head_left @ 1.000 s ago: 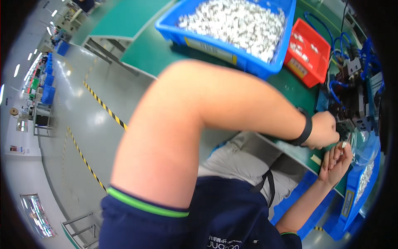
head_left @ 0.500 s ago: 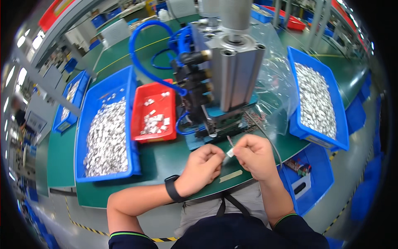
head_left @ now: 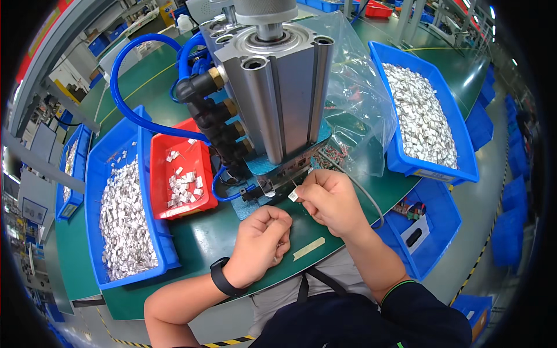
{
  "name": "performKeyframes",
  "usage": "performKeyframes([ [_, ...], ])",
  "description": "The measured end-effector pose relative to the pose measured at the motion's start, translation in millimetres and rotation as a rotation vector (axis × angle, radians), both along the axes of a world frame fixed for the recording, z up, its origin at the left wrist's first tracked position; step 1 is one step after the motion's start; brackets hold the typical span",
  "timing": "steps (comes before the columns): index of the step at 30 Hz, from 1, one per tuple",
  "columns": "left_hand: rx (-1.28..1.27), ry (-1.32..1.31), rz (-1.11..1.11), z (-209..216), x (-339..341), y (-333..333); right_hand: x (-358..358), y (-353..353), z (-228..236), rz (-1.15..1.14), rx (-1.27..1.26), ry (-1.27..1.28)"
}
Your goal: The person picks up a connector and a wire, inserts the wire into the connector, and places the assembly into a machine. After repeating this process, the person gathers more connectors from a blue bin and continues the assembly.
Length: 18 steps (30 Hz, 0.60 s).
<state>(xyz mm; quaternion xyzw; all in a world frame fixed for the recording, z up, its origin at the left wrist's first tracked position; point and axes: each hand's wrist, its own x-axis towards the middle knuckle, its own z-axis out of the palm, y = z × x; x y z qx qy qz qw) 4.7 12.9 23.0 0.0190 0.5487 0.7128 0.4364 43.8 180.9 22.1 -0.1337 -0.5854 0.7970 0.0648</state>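
Note:
Between the thumb and fingertips of my right hand is a small white block-shaped component with a thin wire lead. It is held just in front of the metal pneumatic press, near the press's low front end. My left hand, with a black band on its wrist, rests curled at the table's near side. Its thumb and fingers are pressed together, and whatever may be inside them is hidden. A strip of pale yellow tape lies on the green table between the two hands.
Left of the press stand a red bin with some white components and a long blue bin heaped with them. Another full blue bin is at right. A blue hose loops from the press; clear plastic bagging lies behind it.
My hands have parted: the right has moved up and left toward the press with the white component, the left has drawn back down-left. The view has shifted closer to the press.

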Motion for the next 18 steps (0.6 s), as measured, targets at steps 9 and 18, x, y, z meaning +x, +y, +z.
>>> performKeyframes([
  [9, -0.014, -0.007, 0.001, 1.6, -0.1, 0.2, -4.7, -3.7, -1.1, -0.03, -0.013, 0.01],
  [18, 0.011, -0.006, 0.003, 0.2, -0.7, 0.1, -4.7, -4.2, 0.4, -0.031, -0.027, 0.014],
])
